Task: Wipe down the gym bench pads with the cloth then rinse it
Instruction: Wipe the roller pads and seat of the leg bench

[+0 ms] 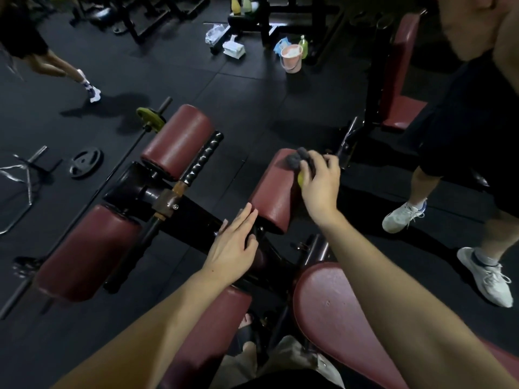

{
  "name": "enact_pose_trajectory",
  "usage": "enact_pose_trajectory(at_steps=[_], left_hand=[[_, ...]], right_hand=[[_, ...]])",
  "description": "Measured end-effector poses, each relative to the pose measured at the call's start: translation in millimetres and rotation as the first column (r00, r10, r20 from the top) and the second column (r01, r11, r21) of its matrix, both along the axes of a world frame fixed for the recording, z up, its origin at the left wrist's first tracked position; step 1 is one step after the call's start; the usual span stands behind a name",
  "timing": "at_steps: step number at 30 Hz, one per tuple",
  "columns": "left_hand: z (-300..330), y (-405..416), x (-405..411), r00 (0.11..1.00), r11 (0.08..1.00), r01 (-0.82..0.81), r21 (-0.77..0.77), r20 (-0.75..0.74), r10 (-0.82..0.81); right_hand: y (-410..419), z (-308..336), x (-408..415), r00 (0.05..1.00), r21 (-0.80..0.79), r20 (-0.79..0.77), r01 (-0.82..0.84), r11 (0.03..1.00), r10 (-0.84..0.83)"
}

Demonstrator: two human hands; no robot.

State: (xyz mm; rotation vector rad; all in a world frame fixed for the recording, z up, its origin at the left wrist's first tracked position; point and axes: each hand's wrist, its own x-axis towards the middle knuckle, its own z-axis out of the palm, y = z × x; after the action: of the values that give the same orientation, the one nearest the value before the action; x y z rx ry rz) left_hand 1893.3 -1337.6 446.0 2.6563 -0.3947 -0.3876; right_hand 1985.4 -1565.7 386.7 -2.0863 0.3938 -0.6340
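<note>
My right hand (pixel 320 179) grips a bunched grey cloth (pixel 297 158) with a bit of yellow showing, and holds it against the top of a dark-red roller pad (pixel 273 192) of the gym bench. My left hand (pixel 234 244) lies flat with straight fingers on the black frame (pixel 193 217) just left of that pad. Two more red roller pads sit at the upper middle (pixel 177 141) and lower left (pixel 87 251). A red seat pad (pixel 331 313) is under my right forearm.
A pink bucket (pixel 292 58) stands on the black floor at the back with bottles and packets nearby. One person in white shoes (pixel 403 217) stands close on the right; another walks at the far left (pixel 92 91). A barbell (pixel 132 141) and a weight plate (pixel 85 162) lie on the left.
</note>
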Motion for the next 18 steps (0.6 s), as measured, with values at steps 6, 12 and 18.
enact_pose_trajectory(at_steps=[6, 12, 18], left_hand=[[3.6, -2.8, -0.1, 0.999, 0.992, -0.008, 0.125, -0.035, 0.012], [3.0, -5.2, -9.2, 1.0, 0.994, -0.01, 0.109, 0.007, 0.009], [-7.6, -9.0, -56.7, 0.99, 0.998, 0.044, 0.041, 0.134, -0.05]], right_hand=[[37.3, -6.9, -42.0, 0.999, 0.059, 0.008, -0.051, 0.997, 0.051], [45.0, -10.2, -103.5, 0.964, 0.198, -0.076, -0.237, 0.951, 0.256], [36.1, -22.3, -178.3, 0.952, 0.215, -0.201, -0.188, 0.958, 0.231]])
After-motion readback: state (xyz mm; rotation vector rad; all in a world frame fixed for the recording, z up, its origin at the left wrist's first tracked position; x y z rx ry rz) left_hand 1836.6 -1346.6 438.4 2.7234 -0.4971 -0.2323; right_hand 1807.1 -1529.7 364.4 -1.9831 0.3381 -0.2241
